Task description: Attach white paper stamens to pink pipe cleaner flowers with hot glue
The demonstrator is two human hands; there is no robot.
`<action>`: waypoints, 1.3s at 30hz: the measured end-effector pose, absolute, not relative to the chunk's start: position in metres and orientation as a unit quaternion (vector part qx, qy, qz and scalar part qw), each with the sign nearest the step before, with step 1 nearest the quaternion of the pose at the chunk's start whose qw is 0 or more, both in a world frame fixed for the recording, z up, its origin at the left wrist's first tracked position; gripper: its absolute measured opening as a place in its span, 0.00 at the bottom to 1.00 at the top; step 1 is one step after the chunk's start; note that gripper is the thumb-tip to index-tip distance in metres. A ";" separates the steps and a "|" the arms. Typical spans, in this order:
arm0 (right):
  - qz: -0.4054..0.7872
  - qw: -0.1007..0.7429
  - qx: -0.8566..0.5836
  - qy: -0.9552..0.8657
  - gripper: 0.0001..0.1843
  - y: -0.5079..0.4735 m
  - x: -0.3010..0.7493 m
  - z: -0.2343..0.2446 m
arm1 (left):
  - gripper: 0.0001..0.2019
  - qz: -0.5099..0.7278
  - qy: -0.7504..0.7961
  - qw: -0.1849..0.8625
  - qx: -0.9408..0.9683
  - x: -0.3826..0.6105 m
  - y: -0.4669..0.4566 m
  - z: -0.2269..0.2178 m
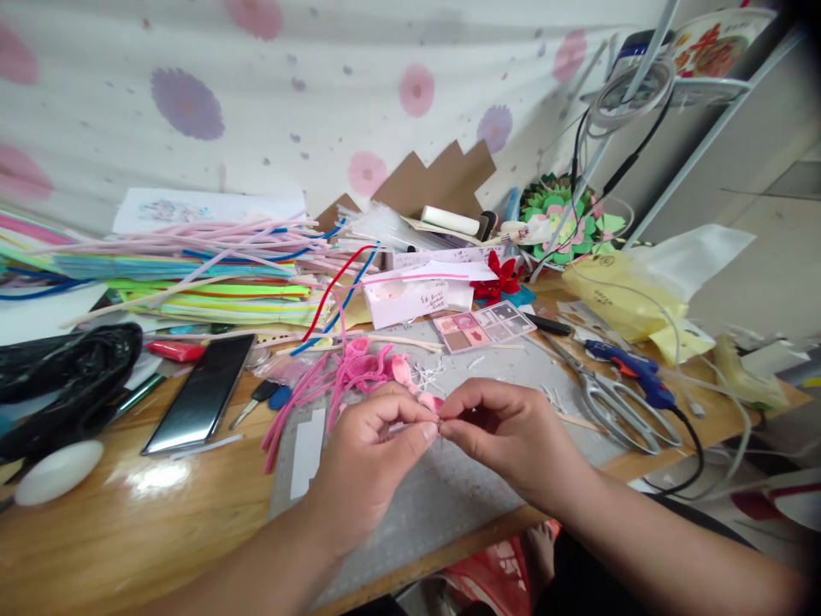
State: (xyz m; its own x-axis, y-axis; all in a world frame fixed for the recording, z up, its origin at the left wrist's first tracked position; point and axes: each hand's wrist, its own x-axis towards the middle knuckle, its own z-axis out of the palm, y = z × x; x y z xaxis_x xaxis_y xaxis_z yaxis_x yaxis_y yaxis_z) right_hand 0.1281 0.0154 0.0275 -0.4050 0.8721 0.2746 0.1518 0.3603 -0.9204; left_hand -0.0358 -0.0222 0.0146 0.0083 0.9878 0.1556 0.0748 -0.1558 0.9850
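At the counter's (192, 530) front edge: a small piece pinched over the mat, work looks partway.
Left hand (372, 449) and right hand (506, 428) meet fingertip to fingertip above the grey mat (410, 513); grip narrow on both sides, thumb to forefinger, closed on a small thin piece (440, 422), mostly hidden. Pale pink fuzzy piece (401, 370) just behind; cannot tell if joined to it. Done, by the look: pink strands (359, 368) looped and curled, white clippings (434, 374) scattered. Left, by judgement: the held piece, plus straight pink stems (292, 411) toward the counter's left end, no bends in them. Scissors (598, 391) and glue gun (641, 376) lie unheld near the right end. Red flower (497, 278) toward the back edge looks complete.
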 end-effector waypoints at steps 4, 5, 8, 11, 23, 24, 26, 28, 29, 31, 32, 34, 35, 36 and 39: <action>0.360 0.424 -0.327 -0.764 0.03 0.014 0.129 0.031 | 0.05 0.515 0.472 0.427 0.575 -0.037 -0.023 0.015; 0.340 0.429 -0.319 -0.774 0.03 0.013 0.129 0.032 | 0.05 0.513 0.471 0.424 0.578 -0.037 -0.022 0.015; 0.300 0.452 -0.303 -0.784 0.05 0.012 0.128 0.033 | 0.05 0.513 0.467 0.411 0.593 -0.037 -0.023 0.017; 0.305 0.464 -0.306 -0.773 0.05 0.011 0.129 0.033 | 0.05 0.513 0.461 0.391 0.610 -0.037 -0.023 0.019; 0.168 0.440 -0.261 -0.842 0.03 0.015 0.135 0.023 | 0.09 0.466 0.485 0.442 0.593 -0.037 -0.018 0.022; 0.153 0.441 -0.257 -0.846 0.03 0.015 0.135 0.022 | 0.09 0.464 0.491 0.444 0.588 -0.036 -0.018 0.021; 0.126 0.444 -0.247 -0.852 0.05 0.016 0.137 0.019 | 0.09 0.462 0.496 0.461 0.574 -0.036 -0.018 0.019; 0.100 0.445 -0.231 -0.859 0.08 0.016 0.139 0.018 | 0.10 0.463 0.496 0.490 0.547 -0.036 -0.018 0.016; 0.089 0.447 -0.219 -0.863 0.10 0.016 0.140 0.019 | 0.10 0.469 0.494 0.504 0.532 -0.035 -0.018 0.016; 0.080 0.446 -0.181 -0.873 0.12 0.015 0.141 0.021 | 0.09 0.484 0.486 0.525 0.504 -0.035 -0.017 0.016; 0.087 0.446 -0.163 -0.876 0.12 0.013 0.142 0.023 | 0.09 0.492 0.481 0.532 0.494 -0.035 -0.017 0.017; 0.117 0.455 -0.152 -0.869 0.08 0.011 0.142 0.027 | 0.09 0.500 0.472 0.541 0.484 -0.035 -0.017 0.019; 0.139 0.461 -0.167 -0.861 0.07 0.010 0.142 0.029 | 0.10 0.497 0.469 0.545 0.485 -0.035 -0.017 0.019; 0.163 0.464 -0.192 -0.849 0.09 0.010 0.141 0.030 | 0.10 0.492 0.467 0.546 0.491 -0.036 -0.017 0.020; 0.241 0.446 -0.276 -0.817 0.09 0.011 0.138 0.031 | 0.10 0.476 0.467 0.539 0.514 -0.037 -0.017 0.018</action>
State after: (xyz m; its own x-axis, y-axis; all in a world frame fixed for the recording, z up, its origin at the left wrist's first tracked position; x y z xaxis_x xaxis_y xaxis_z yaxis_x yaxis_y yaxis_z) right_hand 0.1379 0.0111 0.0305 -0.4508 0.6650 0.5955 0.2360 0.7321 -0.6390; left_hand -0.0375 -0.0172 0.0183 0.1108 0.9937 -0.0152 -0.0324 0.0189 0.9993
